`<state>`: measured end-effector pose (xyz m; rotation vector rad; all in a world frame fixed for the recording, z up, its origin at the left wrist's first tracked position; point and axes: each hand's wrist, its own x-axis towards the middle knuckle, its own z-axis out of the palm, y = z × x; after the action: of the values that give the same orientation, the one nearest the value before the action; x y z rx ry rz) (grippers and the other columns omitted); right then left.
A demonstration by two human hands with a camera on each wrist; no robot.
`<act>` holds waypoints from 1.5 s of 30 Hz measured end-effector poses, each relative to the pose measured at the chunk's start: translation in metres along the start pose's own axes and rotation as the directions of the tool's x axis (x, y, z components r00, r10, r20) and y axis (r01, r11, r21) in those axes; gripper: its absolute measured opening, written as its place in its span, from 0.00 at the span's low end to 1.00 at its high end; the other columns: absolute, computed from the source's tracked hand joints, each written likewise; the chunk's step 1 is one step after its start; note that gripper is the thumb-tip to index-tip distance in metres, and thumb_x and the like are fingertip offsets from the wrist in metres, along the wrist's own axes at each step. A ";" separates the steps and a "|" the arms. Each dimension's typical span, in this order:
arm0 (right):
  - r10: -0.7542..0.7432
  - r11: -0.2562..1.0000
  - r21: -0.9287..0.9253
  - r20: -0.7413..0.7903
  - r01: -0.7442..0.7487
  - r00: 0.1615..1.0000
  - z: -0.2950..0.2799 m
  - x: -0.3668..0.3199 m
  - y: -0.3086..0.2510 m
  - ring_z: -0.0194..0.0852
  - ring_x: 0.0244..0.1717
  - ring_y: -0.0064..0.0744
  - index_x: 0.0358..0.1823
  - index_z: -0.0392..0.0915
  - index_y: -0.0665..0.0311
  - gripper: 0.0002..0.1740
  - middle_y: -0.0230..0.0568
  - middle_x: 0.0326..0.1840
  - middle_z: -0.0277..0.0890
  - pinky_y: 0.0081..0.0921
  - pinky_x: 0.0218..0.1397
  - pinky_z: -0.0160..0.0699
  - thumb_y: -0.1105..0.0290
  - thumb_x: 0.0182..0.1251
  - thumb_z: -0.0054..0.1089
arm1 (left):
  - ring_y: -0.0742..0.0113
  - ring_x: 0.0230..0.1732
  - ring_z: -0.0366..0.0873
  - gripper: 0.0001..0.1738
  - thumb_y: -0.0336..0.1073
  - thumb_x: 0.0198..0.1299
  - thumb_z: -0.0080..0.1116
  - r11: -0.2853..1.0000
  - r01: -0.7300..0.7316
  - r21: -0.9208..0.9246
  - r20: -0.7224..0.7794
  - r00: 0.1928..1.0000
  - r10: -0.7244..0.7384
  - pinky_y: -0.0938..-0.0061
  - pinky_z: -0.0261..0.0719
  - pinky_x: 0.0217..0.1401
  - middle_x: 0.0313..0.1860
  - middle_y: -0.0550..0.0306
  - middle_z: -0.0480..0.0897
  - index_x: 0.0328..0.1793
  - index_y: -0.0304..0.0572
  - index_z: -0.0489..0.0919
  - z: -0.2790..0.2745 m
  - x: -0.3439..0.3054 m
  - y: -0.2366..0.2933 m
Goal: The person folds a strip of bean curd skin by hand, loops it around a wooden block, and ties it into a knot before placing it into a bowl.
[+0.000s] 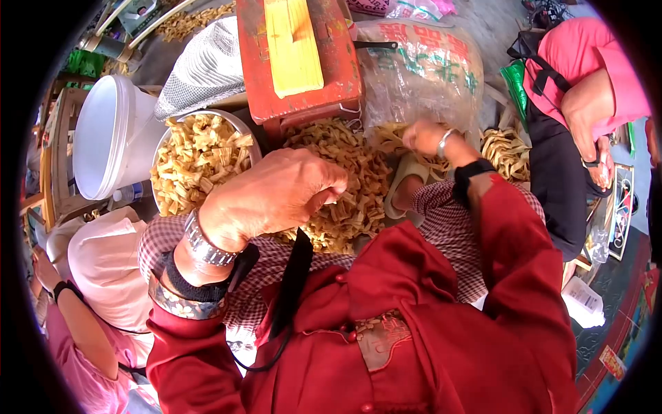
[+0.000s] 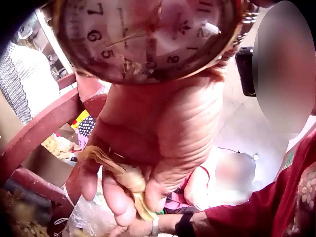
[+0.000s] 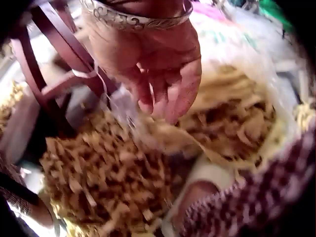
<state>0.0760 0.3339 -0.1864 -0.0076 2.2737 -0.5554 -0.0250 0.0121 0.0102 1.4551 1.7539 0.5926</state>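
My left hand [image 1: 276, 190] is raised over a heap of dried yellowish-brown pieces [image 1: 358, 179] between the knees. In the left wrist view its thumb and fingers pinch a pale yellow strip tied in a knot [image 2: 131, 178], with one tail sticking out past the fingers. My right hand [image 1: 424, 138] hangs at the mouth of a clear plastic sack [image 1: 427, 76] of flat strips. The right wrist view shows the right fingers [image 3: 173, 101] loosely bent, pointing down just above the strips [image 3: 237, 123], with nothing visible between them.
A red stool [image 1: 255, 76] bearing a yellow wooden block [image 1: 296, 65] stands ahead. To the left are a bucket of knotted pieces [image 1: 200, 162] and an empty white bucket [image 1: 96, 138]. People sit close on both sides, one in pink [image 1: 579, 55] at the right.
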 end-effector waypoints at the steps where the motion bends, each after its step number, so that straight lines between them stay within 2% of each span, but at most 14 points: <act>1: 0.060 0.968 -0.249 0.093 -0.035 0.994 0.024 0.010 0.010 0.81 0.36 0.44 0.37 0.81 0.63 0.11 0.45 0.34 0.80 0.35 0.37 0.81 0.73 0.61 0.49 | 0.50 0.42 0.80 0.08 0.27 0.56 0.57 1.000 0.014 0.024 0.019 1.000 -0.015 0.65 0.77 0.41 0.38 0.47 0.82 0.43 0.35 0.78 0.002 0.001 -0.001; 2: 0.138 0.875 -0.482 0.167 -0.042 0.976 0.043 0.016 0.016 0.80 0.39 0.48 0.41 0.81 0.63 0.12 0.47 0.37 0.80 0.38 0.40 0.80 0.73 0.60 0.49 | 0.49 0.43 0.80 0.09 0.28 0.57 0.56 0.998 0.029 0.049 0.040 0.999 -0.031 0.64 0.77 0.42 0.39 0.47 0.82 0.43 0.35 0.78 0.003 0.003 -0.004; 8: 0.166 0.974 -0.157 0.002 -0.164 0.986 0.093 0.025 0.044 0.78 0.43 0.51 0.55 0.74 0.62 0.21 0.51 0.46 0.78 0.41 0.41 0.79 0.73 0.57 0.52 | 0.44 0.52 0.76 0.24 0.36 0.56 0.60 0.988 0.122 0.092 0.086 0.988 -0.130 0.61 0.74 0.52 0.50 0.39 0.79 0.58 0.33 0.73 0.017 0.011 -0.020; 14: 0.354 0.933 -0.107 0.105 -0.343 0.929 0.129 0.051 0.067 0.75 0.51 0.53 0.62 0.70 0.55 0.28 0.53 0.52 0.76 0.40 0.51 0.75 0.70 0.56 0.51 | 0.43 0.54 0.75 0.27 0.37 0.56 0.60 0.993 0.110 0.050 0.074 0.991 -0.113 0.60 0.74 0.55 0.51 0.37 0.78 0.60 0.31 0.71 0.024 0.017 -0.021; 20: 0.082 0.995 0.039 0.119 -0.087 0.990 0.130 0.065 0.027 0.77 0.40 0.50 0.37 0.78 0.65 0.12 0.50 0.38 0.78 0.41 0.42 0.75 0.65 0.57 0.55 | 0.42 0.52 0.75 0.25 0.37 0.57 0.59 0.998 0.042 0.035 0.102 0.994 -0.046 0.59 0.74 0.53 0.49 0.36 0.79 0.58 0.30 0.73 0.029 0.017 -0.019; 22: -0.105 0.994 -0.034 0.029 0.106 0.994 0.098 0.037 -0.038 0.77 0.37 0.52 0.36 0.79 0.64 0.14 0.51 0.34 0.78 0.40 0.40 0.75 0.60 0.57 0.56 | 0.42 0.51 0.76 0.23 0.37 0.58 0.58 0.998 0.066 0.020 0.137 0.988 -0.068 0.58 0.74 0.52 0.47 0.37 0.79 0.57 0.30 0.73 0.025 0.017 -0.013; 26: -0.195 0.975 0.091 -0.098 0.204 0.976 0.077 0.013 -0.112 0.79 0.39 0.53 0.38 0.80 0.67 0.17 0.55 0.37 0.79 0.41 0.42 0.77 0.60 0.58 0.54 | 0.40 0.46 0.77 0.19 0.36 0.59 0.56 0.997 0.079 0.017 0.149 0.986 -0.080 0.57 0.75 0.47 0.40 0.36 0.80 0.54 0.31 0.75 0.025 0.015 -0.009; 28: -0.110 0.992 0.061 -0.027 0.111 0.994 0.062 -0.007 -0.148 0.79 0.39 0.52 0.35 0.80 0.67 0.17 0.54 0.35 0.79 0.42 0.42 0.76 0.59 0.59 0.54 | 0.39 0.43 0.77 0.16 0.36 0.60 0.55 0.994 0.113 -0.004 0.159 0.981 -0.111 0.56 0.75 0.44 0.36 0.36 0.80 0.50 0.33 0.77 0.024 0.017 -0.008; 30: -0.303 0.903 0.277 -0.128 0.328 0.944 0.055 -0.037 -0.175 0.79 0.38 0.53 0.36 0.79 0.67 0.17 0.54 0.34 0.79 0.43 0.41 0.77 0.59 0.60 0.54 | 0.39 0.40 0.77 0.14 0.36 0.61 0.54 0.990 0.141 0.002 0.132 0.981 -0.140 0.56 0.75 0.41 0.33 0.37 0.80 0.47 0.34 0.78 0.026 0.019 -0.011; 32: -0.213 0.965 0.137 -0.084 0.223 0.973 0.035 -0.070 -0.209 0.79 0.38 0.53 0.37 0.77 0.66 0.15 0.54 0.34 0.79 0.43 0.41 0.77 0.60 0.61 0.53 | 0.38 0.37 0.77 0.12 0.37 0.62 0.52 0.986 0.164 0.033 0.064 0.984 -0.166 0.56 0.75 0.39 0.30 0.37 0.79 0.43 0.35 0.78 0.038 0.019 -0.028; 36: -0.215 0.969 0.058 -0.283 0.240 0.935 0.056 -0.089 -0.232 0.80 0.37 0.48 0.37 0.77 0.64 0.12 0.48 0.32 0.80 0.45 0.38 0.78 0.63 0.59 0.53 | 0.43 0.33 0.79 0.18 0.44 0.67 0.49 0.978 0.204 -0.037 0.118 0.973 -0.198 0.61 0.76 0.36 0.27 0.42 0.80 0.39 0.33 0.77 0.043 0.027 -0.033; 39: -0.272 0.957 -0.030 -0.426 0.287 0.863 0.066 -0.090 -0.244 0.78 0.42 0.47 0.37 0.77 0.65 0.11 0.47 0.39 0.79 0.43 0.37 0.79 0.67 0.55 0.53 | 0.54 0.32 0.81 0.22 0.50 0.66 0.50 0.827 0.494 -0.268 0.222 0.867 -0.446 0.66 0.77 0.32 0.31 0.47 0.80 0.45 0.34 0.76 0.047 0.035 -0.029; 43: -0.326 0.933 -0.066 -0.578 0.355 0.748 0.080 -0.092 -0.252 0.76 0.43 0.45 0.40 0.74 0.66 0.13 0.45 0.40 0.75 0.38 0.39 0.78 0.69 0.54 0.53 | 0.63 0.34 0.81 0.37 0.49 0.61 0.58 0.593 0.588 -0.550 0.265 0.796 -0.544 0.70 0.78 0.30 0.45 0.48 0.77 0.70 0.36 0.60 0.070 0.033 -0.041; 45: -0.339 0.924 -0.065 -0.597 0.378 0.727 0.077 -0.096 -0.251 0.75 0.43 0.43 0.41 0.74 0.65 0.13 0.43 0.38 0.74 0.37 0.41 0.77 0.68 0.55 0.53 | 0.62 0.32 0.80 0.39 0.46 0.60 0.60 0.500 0.583 -0.640 0.272 0.781 -0.563 0.71 0.79 0.30 0.45 0.48 0.77 0.71 0.33 0.57 0.078 0.036 -0.047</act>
<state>0.1549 0.0936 -0.0674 -0.2908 2.9028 -0.9398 0.0059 0.0262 -0.0815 0.2880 1.5834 0.7427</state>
